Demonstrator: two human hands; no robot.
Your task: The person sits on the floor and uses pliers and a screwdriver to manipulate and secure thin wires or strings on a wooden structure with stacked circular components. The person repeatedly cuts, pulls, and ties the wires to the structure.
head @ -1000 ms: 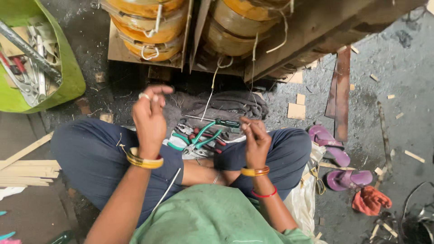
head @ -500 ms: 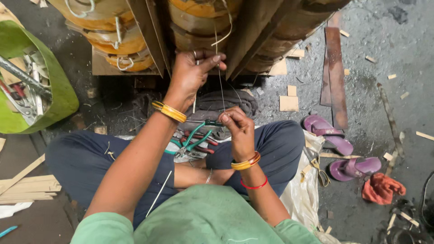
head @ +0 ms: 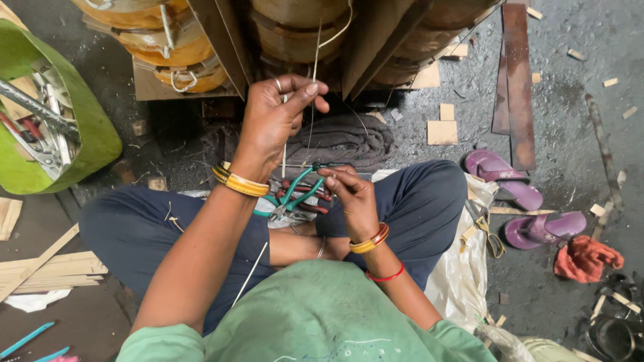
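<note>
Pale thin cord (head: 314, 80) runs taut from the wound coils (head: 295, 27) down to your lap; your left hand (head: 275, 121) pinches it high between thumb and fingertips, your right hand (head: 350, 194) pinches its lower end just above the green-handled pliers (head: 295, 191) lying on your crossed legs.

Centre of frame is tight: the left hand (head: 272, 124) sits just below the row of wound coils (head: 295, 30) along the top edge, the right hand (head: 352, 194) low over the lap. Pliers (head: 295, 191) and a grey cloth (head: 349, 137) fill the gap between. The green tub (head: 90, 127) blocks the upper left. At right, open floor (head: 577, 134) lies beyond the plank (head: 518, 74) and purple sandals (head: 516, 201).
</note>
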